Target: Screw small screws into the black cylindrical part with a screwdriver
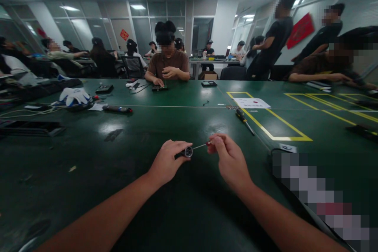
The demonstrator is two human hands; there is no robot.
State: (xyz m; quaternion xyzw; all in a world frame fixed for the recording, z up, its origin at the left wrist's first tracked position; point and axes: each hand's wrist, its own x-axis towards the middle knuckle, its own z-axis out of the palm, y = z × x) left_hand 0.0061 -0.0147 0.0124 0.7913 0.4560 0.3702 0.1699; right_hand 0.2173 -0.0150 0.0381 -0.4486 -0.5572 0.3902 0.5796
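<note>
My left hand [168,161] is closed around a short dark cylinder with a round, light-rimmed end [188,151]. That end faces right, towards my other hand; most of the body is hidden by my fingers. Pinched in my right hand [228,155] is a thin screwdriver [201,146] with a reddish handle. Its metal shaft points left and its tip is at the cylinder's rim; whether it touches is too small to tell. Both hands are just above the green table [130,204].
A yellow-and-black screwdriver [244,121] lies beyond my right hand, near a white sheet [252,102]. At left are a dark tool with a red end [117,109], white gloves [74,97] and a black tray [32,128]. A co-worker [168,61] sits opposite.
</note>
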